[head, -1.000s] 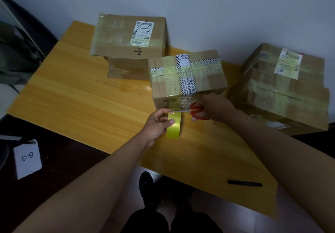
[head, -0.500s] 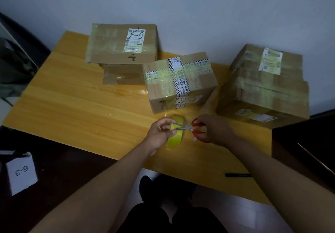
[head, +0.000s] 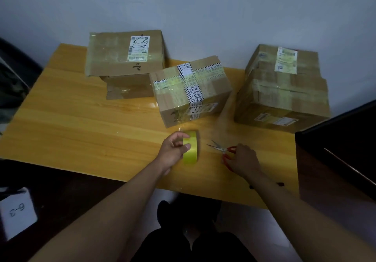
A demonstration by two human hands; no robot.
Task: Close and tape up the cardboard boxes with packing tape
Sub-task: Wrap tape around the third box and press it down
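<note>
A closed cardboard box (head: 191, 90) wrapped in clear and striped tape stands mid-table. Just in front of it my left hand (head: 173, 151) grips a yellow roll of packing tape (head: 190, 147), held upright on the table. A thin strand of tape still runs from the roll up to the box's front face. To the right my right hand (head: 242, 160) holds red-handled scissors (head: 221, 149), blades apart and pointing left, low over the tabletop.
A stack of two taped boxes (head: 124, 58) stands at the back left, another taped stack (head: 284, 86) at the back right. A black marker (head: 280, 184) lies near the table's (head: 81, 123) front edge. Dark furniture (head: 341, 160) borders the right side. A white box marked 6-3 (head: 16, 210) sits on the floor.
The scissors were at the tape between roll and box; my right hand has since drawn them away to the right and down. The roll stayed in my left hand.
</note>
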